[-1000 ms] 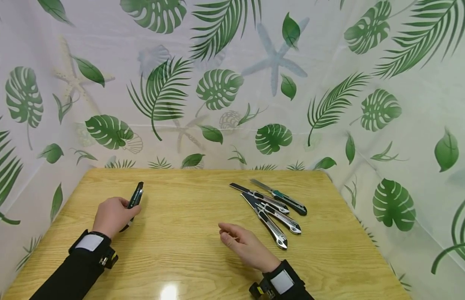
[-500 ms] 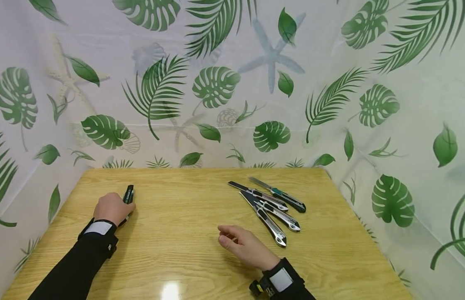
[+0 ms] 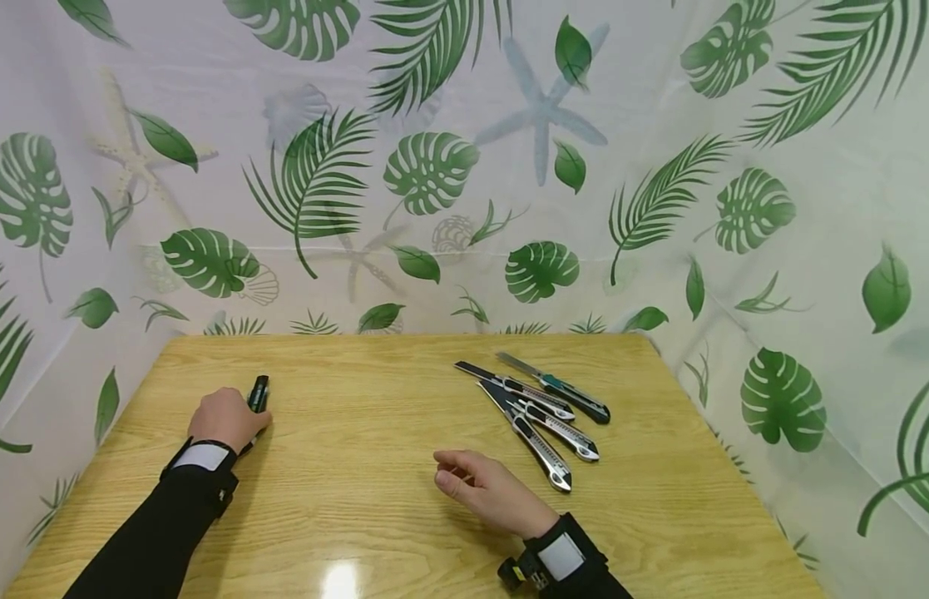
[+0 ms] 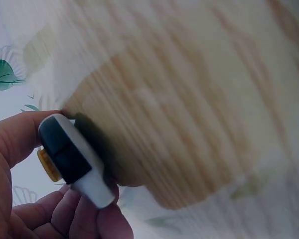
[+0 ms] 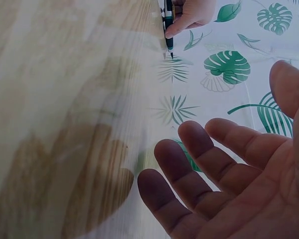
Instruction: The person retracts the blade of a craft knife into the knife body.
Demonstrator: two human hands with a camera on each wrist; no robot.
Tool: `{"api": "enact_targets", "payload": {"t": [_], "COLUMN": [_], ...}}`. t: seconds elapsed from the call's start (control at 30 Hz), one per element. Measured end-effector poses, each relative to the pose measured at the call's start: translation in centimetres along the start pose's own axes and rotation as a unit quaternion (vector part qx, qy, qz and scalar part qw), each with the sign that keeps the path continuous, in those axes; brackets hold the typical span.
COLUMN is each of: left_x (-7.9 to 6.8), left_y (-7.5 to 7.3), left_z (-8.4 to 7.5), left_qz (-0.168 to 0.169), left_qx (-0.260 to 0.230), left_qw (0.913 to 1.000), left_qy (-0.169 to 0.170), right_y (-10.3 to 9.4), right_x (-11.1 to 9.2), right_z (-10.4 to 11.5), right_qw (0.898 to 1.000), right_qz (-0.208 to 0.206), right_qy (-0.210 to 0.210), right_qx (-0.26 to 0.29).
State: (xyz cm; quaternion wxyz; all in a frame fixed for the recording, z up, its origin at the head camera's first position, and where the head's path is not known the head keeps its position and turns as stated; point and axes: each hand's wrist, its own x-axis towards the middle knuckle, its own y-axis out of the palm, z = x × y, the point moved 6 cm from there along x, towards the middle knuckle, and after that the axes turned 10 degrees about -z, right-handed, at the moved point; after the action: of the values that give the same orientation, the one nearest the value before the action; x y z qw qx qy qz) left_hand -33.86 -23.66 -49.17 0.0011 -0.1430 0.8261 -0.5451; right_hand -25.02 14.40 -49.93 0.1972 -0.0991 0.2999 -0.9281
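Observation:
At the left of the table, my left hand (image 3: 224, 418) grips a dark utility knife (image 3: 258, 393) low over the wood, thumb on one side and fingers on the other. The left wrist view shows the end of this utility knife (image 4: 65, 149) with dark and pale parts and a yellow piece on its side. Whether it touches the table I cannot tell. My right hand (image 3: 490, 491) holds nothing, its fingers relaxed above the table. Beyond and right of it lie silver-and-black utility knives (image 3: 542, 449), overlapping, with a green-and-black utility knife (image 3: 576, 398) behind them.
The wooden table (image 3: 344, 466) has light glare near its front edge. A leaf-printed cloth (image 3: 434, 274) hangs close behind it and along both sides.
My left hand has moved slightly left and lower with the utility knife, then nearly stopped. The right hand and the knives on the right stay in place.

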Motion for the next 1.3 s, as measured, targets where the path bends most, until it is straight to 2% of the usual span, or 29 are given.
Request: {"api": "enact_targets", "payload": {"t": [0.27, 0.57, 0.67, 0.8, 0.9, 1.07, 1.2, 1.3], "left_x": [0.1, 0.1, -0.1, -0.7, -1.6, -4.2, -6.3, -7.4], "left_y": [0.1, -0.3, -0.7, -1.5, -1.9, -1.8, -1.3, -0.6], "left_z": [0.7, 0.8, 0.6, -0.5, -2.4, -5.8, -7.5, -8.3], "left_qz": [0.006, 0.001, -0.025, -0.086, -0.116, -0.124, -0.125, -0.118], "left_qx": [0.016, -0.005, -0.001, -0.003, -0.035, -0.117, -0.164, -0.197], "left_qw": [0.9996, 0.9998, 0.9996, 0.9961, 0.9909, 0.9783, 0.9703, 0.9665], "left_qy": [-0.024, -0.018, -0.009, 0.018, 0.059, 0.118, 0.126, 0.115], "right_y": [0.2, 0.3, 0.3, -0.3, -1.5, -5.1, -8.1, -9.8], "right_x": [0.1, 0.1, 0.0, -0.2, -0.3, -0.6, -1.3, -1.8], "right_z": [0.2, 0.2, 0.2, 0.2, 0.0, -0.5, -1.1, -1.9], "right_qw": [1.000, 1.000, 1.000, 1.000, 1.000, 0.991, 0.973, 0.958], "right_qz": [0.008, 0.009, 0.009, 0.003, -0.025, -0.132, -0.214, -0.250], "right_qy": [0.002, 0.005, 0.004, 0.005, 0.006, 0.017, 0.031, 0.047], "right_qx": [0.006, 0.004, 0.003, -0.006, -0.014, -0.032, -0.077, -0.133]}}
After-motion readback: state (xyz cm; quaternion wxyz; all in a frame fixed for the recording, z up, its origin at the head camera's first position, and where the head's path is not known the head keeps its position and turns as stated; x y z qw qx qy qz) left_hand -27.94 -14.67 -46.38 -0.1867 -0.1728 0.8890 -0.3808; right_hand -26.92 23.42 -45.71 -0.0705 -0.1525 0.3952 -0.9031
